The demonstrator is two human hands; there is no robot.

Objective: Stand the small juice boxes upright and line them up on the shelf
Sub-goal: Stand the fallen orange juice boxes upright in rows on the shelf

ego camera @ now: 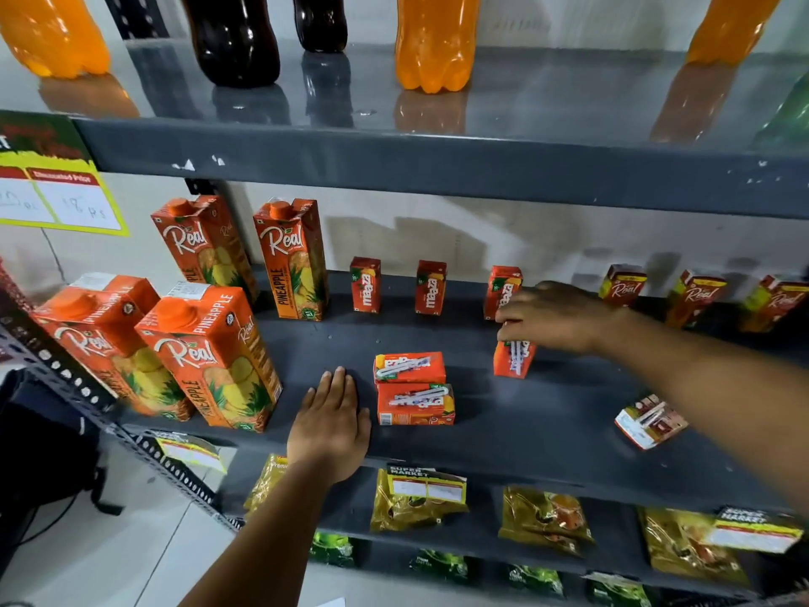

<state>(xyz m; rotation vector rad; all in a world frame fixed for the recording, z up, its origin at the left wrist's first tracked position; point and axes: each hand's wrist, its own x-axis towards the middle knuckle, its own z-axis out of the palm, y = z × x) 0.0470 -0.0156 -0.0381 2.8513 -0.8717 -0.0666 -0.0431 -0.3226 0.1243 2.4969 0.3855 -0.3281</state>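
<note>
Head view: mid-task, by the look of it. Right hand (556,317) reaching over the shelf (525,431), fingers (510,330) clamped on the top of a small juice box (513,359), held roughly upright with a slight tilt, base at or just above the shelf, in front of the back row. Left hand (332,427) flat on the shelf, palm down, fingers together, gripping nothing, just beside two fallen boxes (413,387). Back row (431,286) holding three red Maaza boxes upright, spaced apart; three Real boxes (696,295) further right, leaning. One more box (650,420) lying flat at right, well apart from the rest.

Next move, probably: setting the held box square into line, then righting the fallen ones. Calls for a level base and a light release, since narrow cartons tip easily.

Boxes: smooth printed card, rectangular, sharp-edged, a wrapped straw on one face. Shelf: dark painted metal, matt, chipped along the upper edge. Tall cartons (210,357) at left, glossy.
</note>
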